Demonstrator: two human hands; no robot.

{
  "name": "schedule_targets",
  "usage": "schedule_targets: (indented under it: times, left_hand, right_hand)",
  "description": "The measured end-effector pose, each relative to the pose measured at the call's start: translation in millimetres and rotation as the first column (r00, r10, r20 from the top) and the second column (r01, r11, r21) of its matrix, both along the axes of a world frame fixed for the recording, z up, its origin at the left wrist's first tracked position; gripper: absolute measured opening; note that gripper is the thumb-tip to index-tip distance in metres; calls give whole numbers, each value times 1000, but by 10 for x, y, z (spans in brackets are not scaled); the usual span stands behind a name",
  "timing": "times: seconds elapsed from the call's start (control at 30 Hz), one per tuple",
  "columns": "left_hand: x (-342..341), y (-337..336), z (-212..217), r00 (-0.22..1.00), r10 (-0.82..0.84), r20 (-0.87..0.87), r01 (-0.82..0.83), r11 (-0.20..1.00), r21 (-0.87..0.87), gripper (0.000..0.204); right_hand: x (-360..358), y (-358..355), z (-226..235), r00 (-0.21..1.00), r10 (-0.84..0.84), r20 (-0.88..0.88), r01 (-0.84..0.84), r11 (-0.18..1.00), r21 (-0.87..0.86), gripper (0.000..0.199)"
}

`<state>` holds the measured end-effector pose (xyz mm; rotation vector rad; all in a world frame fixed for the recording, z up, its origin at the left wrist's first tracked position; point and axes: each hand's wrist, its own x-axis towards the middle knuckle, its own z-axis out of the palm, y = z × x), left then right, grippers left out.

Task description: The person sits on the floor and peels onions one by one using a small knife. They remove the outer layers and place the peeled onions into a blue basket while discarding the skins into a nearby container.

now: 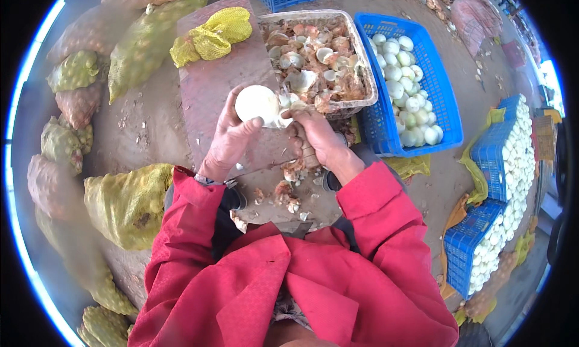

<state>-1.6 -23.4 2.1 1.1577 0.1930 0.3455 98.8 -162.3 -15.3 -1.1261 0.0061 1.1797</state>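
A large white peeled onion (256,102) rests in my left hand (231,136), whose fingers and thumb wrap round its left and lower side. Close on its right, my right hand (319,137) pinches a pale strip of onion skin (283,116) that hangs at the onion's side. Both hands are over the front part of a reddish board (202,99). Just beyond them stands a pale plastic crate (370,81) heaped with brown and white onion skins. Whether a blade is in my right hand is hidden.
A blue crate (443,93) of peeled onions stands to the right; more full blue crates (467,241) line the far right. An empty-looking yellow mesh bag (223,30) lies on the board. Filled mesh sacks (129,205) crowd the left. Loose skins (286,193) litter the floor.
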Motion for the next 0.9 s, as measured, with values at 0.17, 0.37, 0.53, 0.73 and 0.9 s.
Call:
schedule_targets:
  times: [0.17,0.37,0.53,0.73,0.9]
  left_hand:
    - [16,160,-49,997,-34,69,56,940,-337,61]
    - [22,102,-28,992,124,-37,-122,992,44,66]
    - [45,10,-51,987,160,-10,-156,973,168,67]
    - [46,12,-39,989,141,-40,-133,977,166,65]
    - [76,19,-54,990,138,-32,-134,986,104,64]
  right_hand:
    - [20,-62,49,984,-177,-24,177,984,20,18]
    - [-144,-74,321,934,112,340,-163,979,126,52]
    - [-196,54,328,859,157,488,-245,962,122,53]
    - [-214,93,303,795,85,601,-180,979,100,47]
    - [-220,140,180,627,-5,779,-52,997,49,40]
